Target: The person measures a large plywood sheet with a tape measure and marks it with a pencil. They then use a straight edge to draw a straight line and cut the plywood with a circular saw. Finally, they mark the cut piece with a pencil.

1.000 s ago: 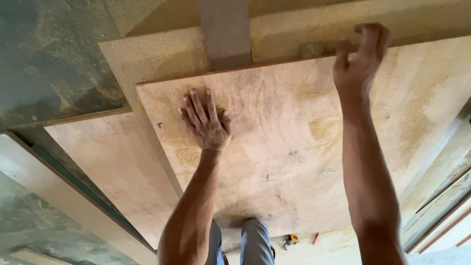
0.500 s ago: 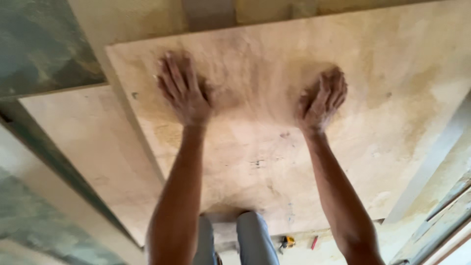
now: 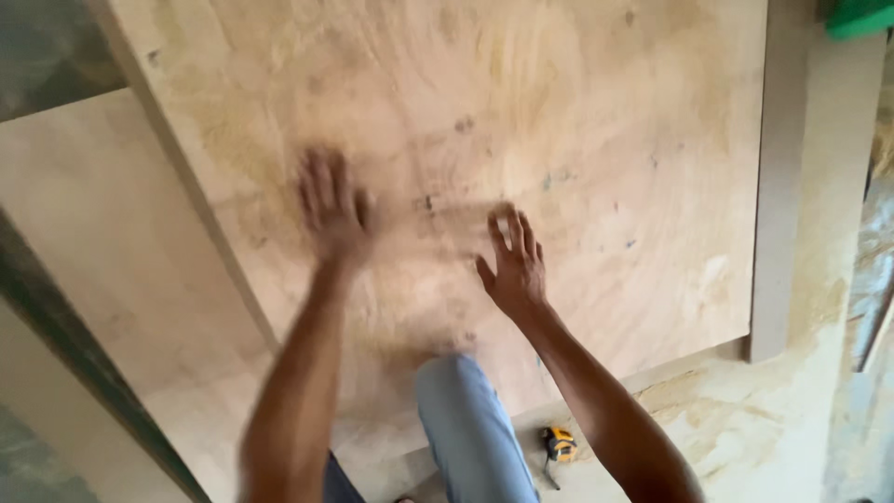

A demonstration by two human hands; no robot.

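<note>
From the head camera, looking down: a big plywood sheet [image 3: 577, 140] lies flat and fills most of the view. Both hands are over its near middle part. The left hand [image 3: 331, 205] is blurred, fingers spread wide and pointing away from the person, holding nothing; whether the palm presses the wood or hovers just above it I cannot tell. The right hand [image 3: 512, 265] is sharper, also open with fingers fanned, empty, just beside the left and a little nearer the body, on or just above the sheet's face.

The sheet's left edge runs diagonally from top left down toward the person's knee [image 3: 461, 410], and a second, paler board [image 3: 102, 242] lies under it on that side. The right edge ends against a grey strip [image 3: 778, 186]. The near edge sits just beyond the knee, with dusty floor [image 3: 745, 438] below it. A yellow tape measure [image 3: 559, 445] lies on that floor, just off the near edge and close to the right forearm. A green object [image 3: 861, 17] shows at the top right corner.
</note>
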